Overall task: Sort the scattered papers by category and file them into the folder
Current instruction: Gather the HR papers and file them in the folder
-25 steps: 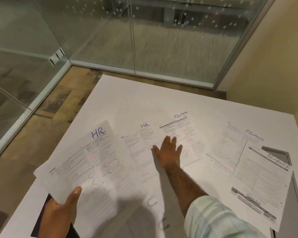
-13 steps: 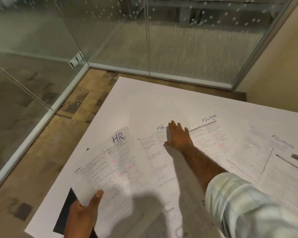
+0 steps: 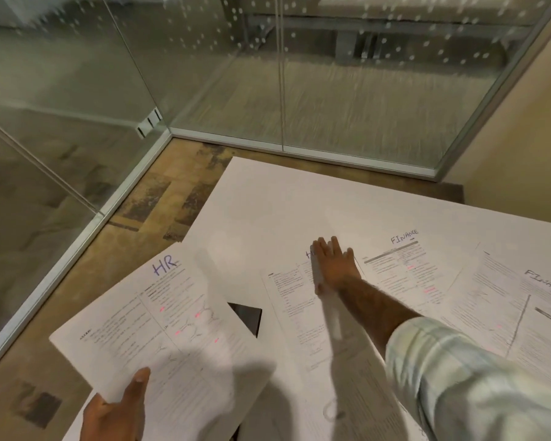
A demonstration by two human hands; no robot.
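The left hand pinched the HR sheets at their near edge, held above the counter. The right hand lay flat, fingers spread, on a second HR page beside the FINANCE pages. Judged thin, limp and slippery; best slid to an edge, then pinched.

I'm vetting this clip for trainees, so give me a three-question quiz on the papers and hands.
1. True or false: the left hand holds a sheet marked HR.
2. What label shows on the sheet just right of the right hand?
3. The right hand is: A) lifting a sheet, B) flat on a sheet on the table, C) off the table.

Key: 1 true; 2 FINANCE; 3 B.
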